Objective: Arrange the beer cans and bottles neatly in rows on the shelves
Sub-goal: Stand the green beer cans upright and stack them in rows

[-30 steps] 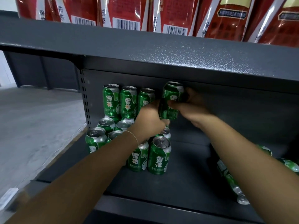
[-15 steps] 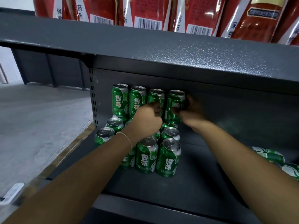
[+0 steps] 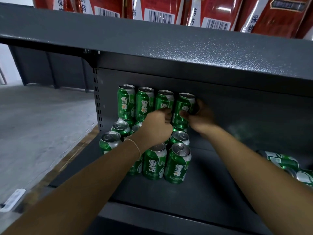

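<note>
Both hands reach deep into the lower shelf (image 3: 211, 192), at the far stack of cans. Right hand (image 3: 200, 117) is wrapped round the right side of the fourth upper can (image 3: 183, 111), thumb across its front, fingers curled behind. Left hand (image 3: 156, 125) is curled in a loose fist against the lower front of the third upper can (image 3: 164, 100), its fingertips at the seam between the two cans; whether it truly grips either can I cannot tell.

By size: the grey upper shelf (image 3: 169, 53) spans the top of the view, with red cartons (image 3: 211, 9) standing on it. Below, the lower shelf carries the green block at far left: an upper row of four cans stands on a lower layer, with the front cans (image 3: 166, 164) nearest. At the far right edge, loose cans (image 3: 284, 162) lie on their sides, well apart from the block.

Each can is green with white characters, a silver shoulder and a pull-tab top. They look thin-walled and smooth, probably slippery and easy to dent if squeezed hard; full ones would be fairly heavy for their size. The best hold is likely round the middle of the body, not the rim. A stacked can probably sits unsteadily, so it needs centring on the lid beneath.
</note>
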{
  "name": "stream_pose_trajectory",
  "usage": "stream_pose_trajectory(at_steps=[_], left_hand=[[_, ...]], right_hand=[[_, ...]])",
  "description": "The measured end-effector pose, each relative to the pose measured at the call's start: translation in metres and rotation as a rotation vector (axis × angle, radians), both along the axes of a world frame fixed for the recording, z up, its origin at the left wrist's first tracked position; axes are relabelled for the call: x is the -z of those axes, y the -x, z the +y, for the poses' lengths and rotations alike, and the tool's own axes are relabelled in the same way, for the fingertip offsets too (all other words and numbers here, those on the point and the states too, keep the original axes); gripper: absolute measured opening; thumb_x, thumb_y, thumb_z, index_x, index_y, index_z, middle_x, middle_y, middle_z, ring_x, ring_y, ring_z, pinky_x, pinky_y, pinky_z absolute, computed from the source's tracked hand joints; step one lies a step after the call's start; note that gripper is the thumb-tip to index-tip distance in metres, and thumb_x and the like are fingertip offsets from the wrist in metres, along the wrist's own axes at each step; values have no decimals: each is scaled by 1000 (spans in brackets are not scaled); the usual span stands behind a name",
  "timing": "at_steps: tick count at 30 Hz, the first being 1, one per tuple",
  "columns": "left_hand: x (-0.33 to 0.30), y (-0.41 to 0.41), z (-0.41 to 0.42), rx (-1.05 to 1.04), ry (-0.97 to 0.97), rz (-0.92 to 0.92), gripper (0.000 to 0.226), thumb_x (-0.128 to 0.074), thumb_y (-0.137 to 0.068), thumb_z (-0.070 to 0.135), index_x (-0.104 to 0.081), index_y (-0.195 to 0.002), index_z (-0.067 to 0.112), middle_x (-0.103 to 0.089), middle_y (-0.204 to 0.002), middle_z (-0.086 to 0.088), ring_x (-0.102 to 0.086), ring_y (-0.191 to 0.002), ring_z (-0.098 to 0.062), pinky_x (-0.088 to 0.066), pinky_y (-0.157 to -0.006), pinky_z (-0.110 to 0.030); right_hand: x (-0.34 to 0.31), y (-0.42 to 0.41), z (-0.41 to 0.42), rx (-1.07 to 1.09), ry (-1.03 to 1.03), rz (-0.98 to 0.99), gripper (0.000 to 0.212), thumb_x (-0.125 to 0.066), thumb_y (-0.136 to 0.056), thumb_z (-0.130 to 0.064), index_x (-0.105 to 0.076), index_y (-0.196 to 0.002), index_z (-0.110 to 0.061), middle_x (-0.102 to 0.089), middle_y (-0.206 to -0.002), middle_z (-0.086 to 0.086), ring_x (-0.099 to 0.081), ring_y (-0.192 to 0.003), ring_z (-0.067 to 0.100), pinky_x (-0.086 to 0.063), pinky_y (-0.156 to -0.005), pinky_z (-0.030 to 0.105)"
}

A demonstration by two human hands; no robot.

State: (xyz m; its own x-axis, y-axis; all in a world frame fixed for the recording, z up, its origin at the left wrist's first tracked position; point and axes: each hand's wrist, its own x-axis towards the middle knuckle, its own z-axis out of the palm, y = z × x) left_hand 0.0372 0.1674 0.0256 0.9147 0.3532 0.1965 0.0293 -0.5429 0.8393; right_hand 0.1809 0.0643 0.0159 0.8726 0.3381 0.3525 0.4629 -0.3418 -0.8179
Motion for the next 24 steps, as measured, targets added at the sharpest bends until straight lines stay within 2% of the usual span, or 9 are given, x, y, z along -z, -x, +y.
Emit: stream_pose_trajectory(at_steps=[6,11,14,17,19,22,24], left_hand=[[2,-1,1,9,5,-8,61,-39,-81,-15,-43,-140,1,-56,-132,-16,-54,-123,-26,-42,-102,-30],[5,-2,1,1,0,-27,59,-40,-79,-14,-47,-136,0,-58,-128,-18,-56,-120,-29,-44,-103,-34],[5,-2,-3,21,-6,-22,58,-39,-81,-14,-46,-136,-1,-57,-129,-16,-55,-121,-26,-41,-98,-26],[5,-2,-9,44,-19,-28,58,-39,-82,-13,-44,-138,0,-56,-130,-16,-55,-121,-25,-42,-95,-23],[7,-4,-14,58,-26,-42,55,-39,-81,-12,-48,-134,0,-58,-127,-17,-57,-117,-24,-43,-92,-22],[7,-7,-29,76,-29,-74,49,-40,-78,-4,-57,-123,5,-62,-111,-13,-58,-101,-21,-47,-85,-24],[7,-9,-43,113,-26,-91,48,-40,-79,-6,-58,-122,5,-61,-105,-6,-56,-95,-15,-46,-74,-15]], right_hand=[[3,-1,0,21,64,-35,59,-82,-80,-28,-55,-130,-16,-67,-122,4,-64,-109,22,-51,-89,31],[3,-2,-3,17,92,-32,71,-83,-78,-36,-50,-138,-15,-65,-128,4,-63,-115,24,-50,-91,30],[4,-2,-9,29,130,-19,79,-80,-80,-39,-43,-145,-14,-60,-134,4,-58,-123,24,-44,-90,24],[6,-2,-18,-5,78,6,82,-81,-80,-37,-40,-147,-15,-60,-126,-3,-58,-117,16,-47,-99,30],[9,-6,-28,-3,45,36,77,-80,-82,-32,-41,-146,-13,-60,-123,-1,-58,-112,15,-49,-100,32],[5,-7,-48,70,-66,99,57,-76,-86,-18,-50,-135,-4,-64,-120,12,-59,-97,18,-50,-82,21],[0,-7,-70,129,-121,121,45,-72,-88,-11,-54,-128,1,-66,-118,18,-56,-94,17,-46,-71,12]])
